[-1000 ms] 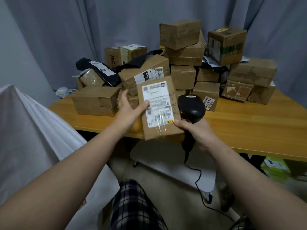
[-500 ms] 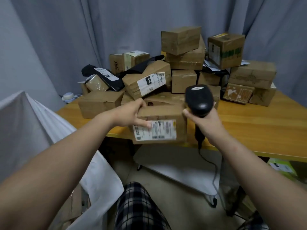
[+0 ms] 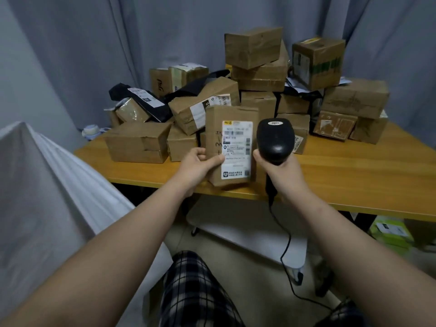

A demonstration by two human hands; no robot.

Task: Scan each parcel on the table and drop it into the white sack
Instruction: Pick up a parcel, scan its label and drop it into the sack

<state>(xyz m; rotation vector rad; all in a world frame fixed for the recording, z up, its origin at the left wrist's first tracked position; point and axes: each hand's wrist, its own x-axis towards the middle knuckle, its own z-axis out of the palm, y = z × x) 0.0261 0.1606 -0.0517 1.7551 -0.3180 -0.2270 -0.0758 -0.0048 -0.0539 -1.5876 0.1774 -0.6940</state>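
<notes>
My left hand [image 3: 199, 165] grips a brown cardboard parcel [image 3: 230, 128] by its lower left edge and holds it upright above the table's front edge, its white shipping label facing me. Right beside it, my right hand [image 3: 279, 173] grips the handle of a black corded barcode scanner [image 3: 274, 138], whose head is level with the label. The white sack [image 3: 44, 197] stands open at my left, below table height. Several more brown parcels [image 3: 139, 142] are piled on the wooden table [image 3: 354, 175] behind the held one.
A black poly mailer [image 3: 141, 100] lies among the boxes at the left of the pile. Grey curtains hang behind the table. A white low stand [image 3: 250, 230] sits on the floor under the table, and a green box [image 3: 391, 232] is at the lower right.
My left hand has turned the parcel from lying flat with its label sideways to standing upright with the label facing me. The scanner has stayed beside it on the right.
</notes>
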